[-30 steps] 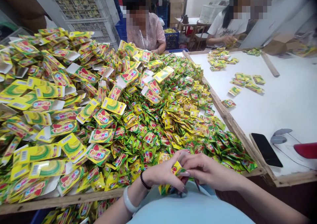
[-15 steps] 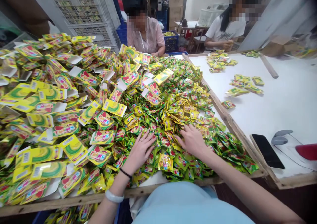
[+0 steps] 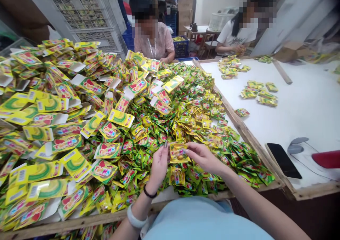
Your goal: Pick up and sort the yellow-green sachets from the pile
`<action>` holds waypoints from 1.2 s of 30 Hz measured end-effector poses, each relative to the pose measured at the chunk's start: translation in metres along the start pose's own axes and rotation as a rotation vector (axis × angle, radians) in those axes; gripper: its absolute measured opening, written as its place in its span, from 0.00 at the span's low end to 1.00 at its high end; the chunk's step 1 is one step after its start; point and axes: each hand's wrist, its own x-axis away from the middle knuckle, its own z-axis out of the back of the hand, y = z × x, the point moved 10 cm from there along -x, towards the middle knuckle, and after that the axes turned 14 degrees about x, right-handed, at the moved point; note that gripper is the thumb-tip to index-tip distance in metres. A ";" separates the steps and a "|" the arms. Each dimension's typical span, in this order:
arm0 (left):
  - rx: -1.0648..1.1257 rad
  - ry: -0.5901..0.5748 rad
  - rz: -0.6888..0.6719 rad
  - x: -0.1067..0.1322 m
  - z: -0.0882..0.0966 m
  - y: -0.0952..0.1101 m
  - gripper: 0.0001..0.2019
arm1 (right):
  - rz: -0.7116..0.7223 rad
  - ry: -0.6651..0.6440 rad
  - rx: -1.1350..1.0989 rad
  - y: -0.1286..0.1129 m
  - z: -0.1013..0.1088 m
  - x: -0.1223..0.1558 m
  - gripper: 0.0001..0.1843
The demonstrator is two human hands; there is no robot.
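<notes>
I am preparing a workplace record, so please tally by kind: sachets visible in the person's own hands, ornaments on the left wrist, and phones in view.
Yellow sachet between the left hand and the right hand: 1
Black beaded bracelet: 1
Pale bangle: 1
Phone with a dark screen: 1
Total: 4

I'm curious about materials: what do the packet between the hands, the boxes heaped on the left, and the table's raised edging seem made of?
The packet is probably thin plastic or foil film, glossy, with bright highlights. The boxes look like printed cardboard, smooth with some sheen: flat-sided, white where unprinted. The edging seems unpainted wood: brown and unevenly marked.
</notes>
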 end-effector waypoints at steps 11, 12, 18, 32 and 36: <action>-0.331 0.076 -0.437 -0.041 -0.026 0.046 0.11 | -0.164 0.194 -0.354 0.037 0.012 -0.011 0.18; -0.370 0.150 -0.465 -0.058 -0.017 0.056 0.11 | -0.175 0.232 -0.340 0.041 0.018 -0.009 0.16; -0.296 0.553 -0.273 -0.162 0.058 0.077 0.30 | -0.198 0.341 -0.250 0.047 0.045 0.011 0.15; 0.437 -0.209 0.195 -0.007 -0.032 0.015 0.16 | -0.141 0.257 -0.700 0.009 0.049 0.011 0.15; 0.406 -0.301 0.236 0.032 -0.055 0.003 0.23 | 0.058 0.176 -0.488 -0.036 0.045 0.000 0.12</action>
